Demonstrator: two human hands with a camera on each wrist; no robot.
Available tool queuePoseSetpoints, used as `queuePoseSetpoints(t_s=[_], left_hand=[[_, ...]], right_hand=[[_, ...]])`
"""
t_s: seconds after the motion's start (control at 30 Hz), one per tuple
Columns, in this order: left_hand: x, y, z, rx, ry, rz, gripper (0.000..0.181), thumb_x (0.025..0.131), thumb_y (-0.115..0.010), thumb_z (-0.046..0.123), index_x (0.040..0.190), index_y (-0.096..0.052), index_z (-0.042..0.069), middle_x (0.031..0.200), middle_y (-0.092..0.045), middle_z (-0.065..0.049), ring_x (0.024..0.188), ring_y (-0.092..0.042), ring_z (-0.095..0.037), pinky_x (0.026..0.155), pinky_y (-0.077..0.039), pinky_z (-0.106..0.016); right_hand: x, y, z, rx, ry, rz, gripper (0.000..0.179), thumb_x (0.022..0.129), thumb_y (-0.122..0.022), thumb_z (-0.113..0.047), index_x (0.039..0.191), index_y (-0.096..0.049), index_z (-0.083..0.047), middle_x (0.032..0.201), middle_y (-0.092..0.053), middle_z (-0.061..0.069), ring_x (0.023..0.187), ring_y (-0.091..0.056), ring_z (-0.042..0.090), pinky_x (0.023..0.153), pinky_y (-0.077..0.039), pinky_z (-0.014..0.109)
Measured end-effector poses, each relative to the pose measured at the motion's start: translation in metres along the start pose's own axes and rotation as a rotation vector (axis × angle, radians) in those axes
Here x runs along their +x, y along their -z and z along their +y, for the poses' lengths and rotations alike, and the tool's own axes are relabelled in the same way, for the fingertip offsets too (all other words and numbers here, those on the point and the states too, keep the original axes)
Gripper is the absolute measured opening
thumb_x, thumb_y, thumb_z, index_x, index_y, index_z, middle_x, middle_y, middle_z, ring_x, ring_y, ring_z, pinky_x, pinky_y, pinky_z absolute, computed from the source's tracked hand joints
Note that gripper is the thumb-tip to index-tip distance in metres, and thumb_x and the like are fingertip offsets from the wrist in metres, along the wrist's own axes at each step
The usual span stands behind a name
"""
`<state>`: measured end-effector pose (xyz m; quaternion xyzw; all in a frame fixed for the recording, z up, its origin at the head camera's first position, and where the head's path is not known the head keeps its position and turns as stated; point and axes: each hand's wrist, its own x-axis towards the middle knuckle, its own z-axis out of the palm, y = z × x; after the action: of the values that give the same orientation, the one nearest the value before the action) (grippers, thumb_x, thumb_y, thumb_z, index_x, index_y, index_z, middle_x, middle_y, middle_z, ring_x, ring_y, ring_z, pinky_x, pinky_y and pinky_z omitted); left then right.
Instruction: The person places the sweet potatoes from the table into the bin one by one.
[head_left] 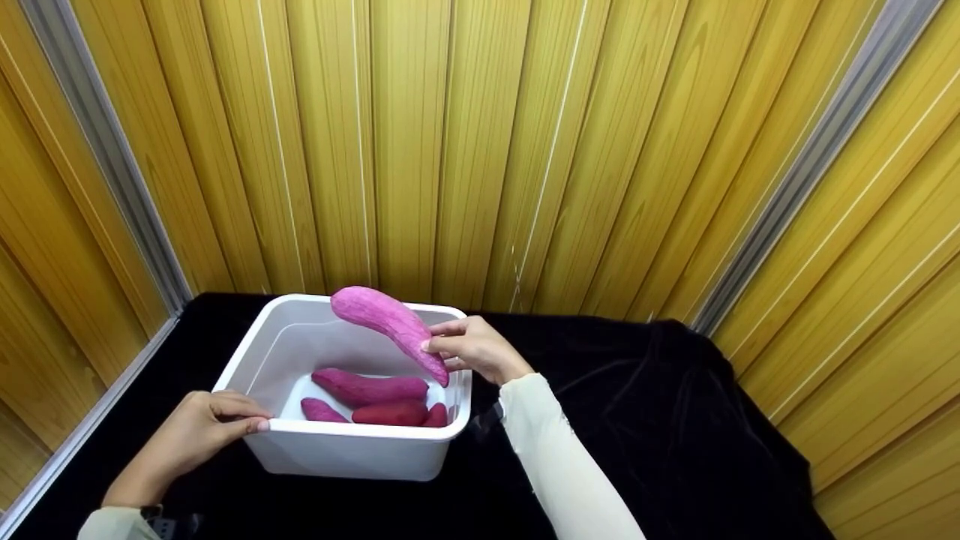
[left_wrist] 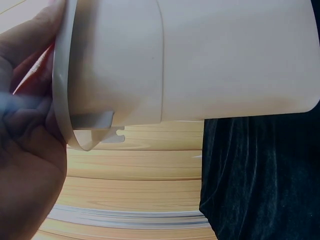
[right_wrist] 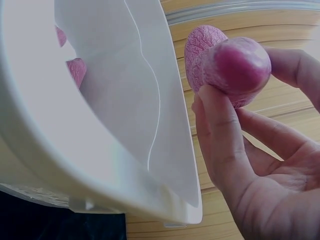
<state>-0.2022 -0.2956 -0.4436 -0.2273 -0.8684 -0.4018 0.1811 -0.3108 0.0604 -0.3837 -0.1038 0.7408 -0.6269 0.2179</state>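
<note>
A long pinkish-purple sweet potato (head_left: pixel 386 322) hangs tilted above the right part of a white plastic bin (head_left: pixel 360 439). Near its lower end, my right hand (head_left: pixel 480 349) pinches it between thumb and fingers; the right wrist view shows that sweet potato (right_wrist: pixel 240 67) end-on. My left hand (head_left: pixel 199 431) grips the bin's near left rim, and in the left wrist view its fingers wrap the rim (left_wrist: pixel 61 75). Inside the bin lie a large purple sweet potato (head_left: pixel 367 388), a redder one (head_left: pixel 390 412) and smaller ones partly hidden by the near wall.
Black cloth (head_left: pixel 615 427) covers the surface under the bin and spreads to the right. Yellow wood-patterned panels (head_left: pixel 480 150) rise behind and at both sides, with grey metal strips (head_left: pixel 810 172) at the corners.
</note>
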Motion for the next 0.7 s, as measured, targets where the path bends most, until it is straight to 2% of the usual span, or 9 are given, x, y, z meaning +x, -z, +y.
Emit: queuePoseSetpoints(t_s=[0.3, 0.53, 0.7], left_hand=[[0.0004, 0.0014, 0.0023, -0.004, 0.029, -0.014, 0.009, 0.071, -0.082, 0.005, 0.074, -0.077, 0.012, 0.074, -0.073, 0.006, 0.076, -0.057, 0.009, 0.067, -0.042, -0.004], [0.0003, 0.0012, 0.0026, -0.004, 0.029, -0.015, 0.009, 0.071, -0.082, 0.004, 0.074, -0.077, 0.011, 0.074, -0.073, 0.007, 0.076, -0.057, 0.01, 0.067, -0.043, -0.004], [-0.0002, 0.0008, 0.0018, -0.001, 0.018, -0.007, 0.009, 0.071, -0.082, 0.004, 0.075, -0.077, 0.011, 0.073, -0.073, 0.005, 0.077, -0.057, 0.01, 0.067, -0.043, -0.004]], right_hand=[[0.0003, -0.0008, 0.0001, -0.022, -0.009, -0.003, 0.044, 0.083, -0.069, -0.01, 0.124, -0.06, 0.006, 0.101, -0.069, 0.013, 0.083, -0.066, 0.016, 0.08, -0.057, 0.036], [-0.0017, -0.0016, -0.002, -0.028, -0.001, -0.012, 0.044, 0.083, -0.071, -0.009, 0.124, -0.061, 0.004, 0.107, -0.069, 0.015, 0.086, -0.068, 0.017, 0.081, -0.057, 0.037], [-0.0017, -0.0021, -0.0022, 0.003, 0.015, -0.023, 0.045, 0.083, -0.071, -0.006, 0.126, -0.059, 0.004, 0.117, -0.066, 0.017, 0.098, -0.067, 0.022, 0.085, -0.056, 0.038]])
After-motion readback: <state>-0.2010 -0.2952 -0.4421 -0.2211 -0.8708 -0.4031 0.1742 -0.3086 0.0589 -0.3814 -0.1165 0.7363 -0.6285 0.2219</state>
